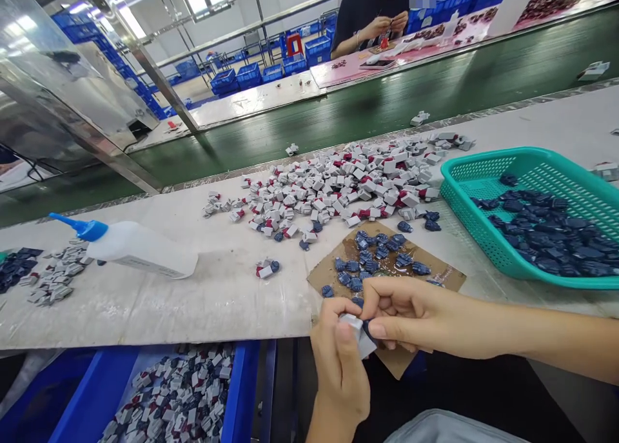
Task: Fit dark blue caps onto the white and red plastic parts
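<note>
My left hand point(341, 365) pinches a small grey plastic part point(360, 337) at the near table edge. My right hand point(411, 314) meets it from the right, its thumb and fingers closed on a small dark blue piece point(367, 327) pressed against the grey part. Both hands hover over the near corner of a brown cardboard sheet point(447, 276) that carries several loose dark blue pieces point(367, 262). Beyond the cardboard spreads a big pile of grey-and-red parts point(348, 188).
A teal basket point(459, 201) of dark blue pieces stands at the right. A white squeeze bottle point(140, 248) with a blue nozzle lies at the left. A blue bin point(242, 391) of assembled parts sits below the table edge. A green conveyor point(362, 111) runs behind; another person works across it.
</note>
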Motion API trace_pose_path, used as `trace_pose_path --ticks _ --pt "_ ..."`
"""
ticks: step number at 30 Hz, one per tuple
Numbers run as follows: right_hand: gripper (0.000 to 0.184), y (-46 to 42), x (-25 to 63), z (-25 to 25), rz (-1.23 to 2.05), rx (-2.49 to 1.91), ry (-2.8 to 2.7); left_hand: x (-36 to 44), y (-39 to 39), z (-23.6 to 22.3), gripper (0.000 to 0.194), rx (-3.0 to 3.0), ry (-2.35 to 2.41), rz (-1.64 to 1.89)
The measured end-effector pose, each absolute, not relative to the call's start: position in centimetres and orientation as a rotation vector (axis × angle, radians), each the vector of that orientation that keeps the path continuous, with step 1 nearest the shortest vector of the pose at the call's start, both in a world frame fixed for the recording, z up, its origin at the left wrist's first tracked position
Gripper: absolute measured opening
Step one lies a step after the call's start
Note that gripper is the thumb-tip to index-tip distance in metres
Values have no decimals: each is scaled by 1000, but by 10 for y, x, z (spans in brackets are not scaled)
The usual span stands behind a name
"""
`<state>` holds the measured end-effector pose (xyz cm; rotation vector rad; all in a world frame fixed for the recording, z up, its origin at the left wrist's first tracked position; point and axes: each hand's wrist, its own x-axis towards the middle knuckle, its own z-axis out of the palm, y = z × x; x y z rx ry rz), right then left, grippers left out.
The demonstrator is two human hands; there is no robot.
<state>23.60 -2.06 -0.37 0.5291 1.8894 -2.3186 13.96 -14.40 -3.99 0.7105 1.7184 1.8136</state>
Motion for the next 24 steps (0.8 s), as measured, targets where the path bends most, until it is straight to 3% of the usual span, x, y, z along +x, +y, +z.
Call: trace_pose_path --ticks 6,9,11,15,24 --pt "50 -23 234 -6 -2408 670 1968 146 -136 -52 45 532 1639 1916" --pt "56 -25 223 2 -2502 1034 2251 147 -138 -52 41 716 1711 1900" --pt "56 -30 211 7 -2645 1135 2081 149 -137 -50 40 915 1748 1860" --pt "58 -44 194 11 -2745 1045 1516 153 -131 -50 36 1215 1768 1879" --pt "64 -57 194 4 -2703 858 1822 156 -134 -57 35 1442 1804 1955"
